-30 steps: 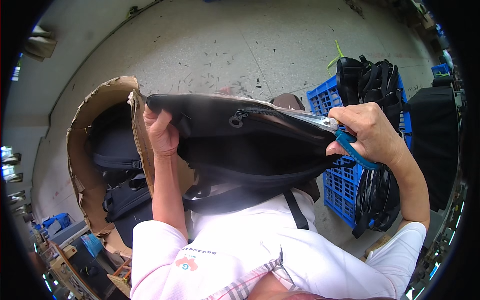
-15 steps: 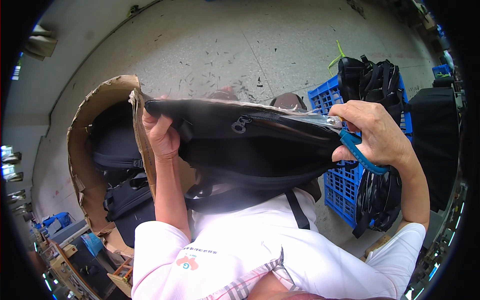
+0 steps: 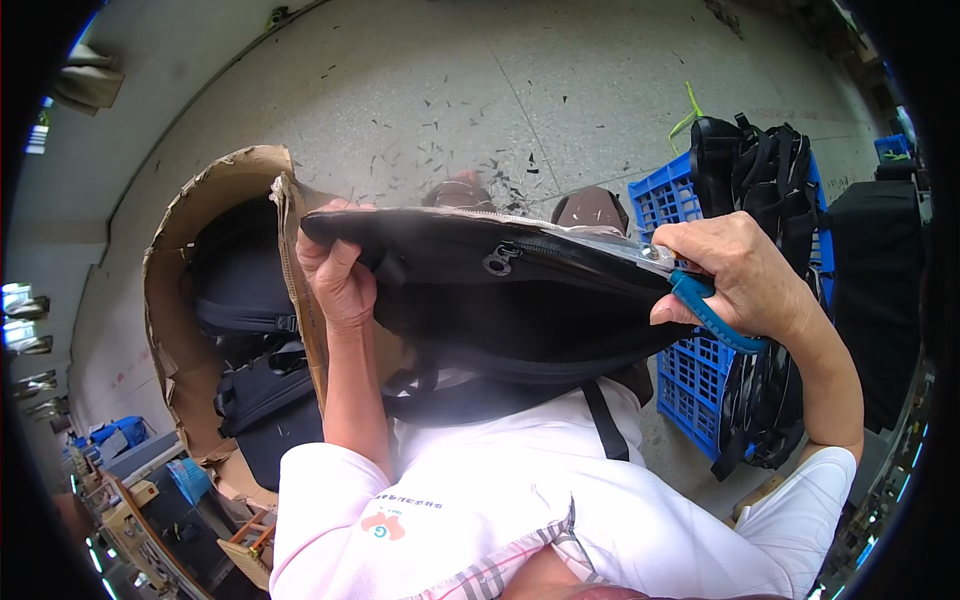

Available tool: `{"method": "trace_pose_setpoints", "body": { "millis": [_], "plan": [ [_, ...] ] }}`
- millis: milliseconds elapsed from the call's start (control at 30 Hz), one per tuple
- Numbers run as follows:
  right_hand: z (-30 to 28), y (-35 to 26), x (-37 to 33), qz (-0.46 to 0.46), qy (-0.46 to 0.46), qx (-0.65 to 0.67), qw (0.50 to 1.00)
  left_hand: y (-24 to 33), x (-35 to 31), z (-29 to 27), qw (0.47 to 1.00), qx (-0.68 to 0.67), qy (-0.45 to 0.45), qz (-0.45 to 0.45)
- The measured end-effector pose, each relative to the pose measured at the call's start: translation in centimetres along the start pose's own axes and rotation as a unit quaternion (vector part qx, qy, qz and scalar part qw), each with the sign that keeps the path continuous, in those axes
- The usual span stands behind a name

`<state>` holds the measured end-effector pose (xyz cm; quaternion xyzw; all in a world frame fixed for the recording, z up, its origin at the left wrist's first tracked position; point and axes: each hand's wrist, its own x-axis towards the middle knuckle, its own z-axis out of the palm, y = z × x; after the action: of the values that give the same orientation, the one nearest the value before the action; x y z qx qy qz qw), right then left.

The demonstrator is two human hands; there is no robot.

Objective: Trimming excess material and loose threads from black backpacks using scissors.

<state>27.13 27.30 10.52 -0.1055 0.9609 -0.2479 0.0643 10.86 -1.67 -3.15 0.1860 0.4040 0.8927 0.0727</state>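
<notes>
A black fabric bag point(image 3: 470, 300) lies across my lap, its zipped mouth gaping; a ring-shaped zipper pull point(image 3: 497, 262) hangs near the upper edge. My left hand point(image 3: 338, 278) pinches the bag's left end between thumb and fingers. On the right, my right hand point(image 3: 745, 280) is closed round scissors with teal handles point(image 3: 715, 315). Their metal blades point(image 3: 630, 250) lie along the pale trim on the bag's upper edge. Whether the blades are cutting, I cannot tell. The right fingers also sit close against the bag's right end.
At my left stands a cardboard box point(image 3: 160, 300) with black bags point(image 3: 245, 270) in it. To my right a blue plastic crate point(image 3: 690, 390) bears more black bags point(image 3: 775, 190). A black padded block point(image 3: 875, 300) stands beyond it. Dark scraps litter the floor point(image 3: 440, 90).
The whole view has shifted slightly. The bag's left end sits a little lower, and the scissors still lie along its upper edge. Both hands keep their holds.
</notes>
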Motion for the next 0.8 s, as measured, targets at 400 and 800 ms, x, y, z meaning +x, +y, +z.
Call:
{"method": "trace_pose_setpoints", "body": {
  "millis": [400,800],
  "plan": [
    [-0.3,-1.0,1.4,-0.028,0.034,-0.055,0.998,-0.1,0.2,0.1,1.000,-0.002,-0.019,-0.004],
    [-0.1,-1.1,1.7,-0.054,0.019,-0.102,0.993,0.4,0.0,0.0,1.000,0.005,-0.019,-0.022]
  ]
}}
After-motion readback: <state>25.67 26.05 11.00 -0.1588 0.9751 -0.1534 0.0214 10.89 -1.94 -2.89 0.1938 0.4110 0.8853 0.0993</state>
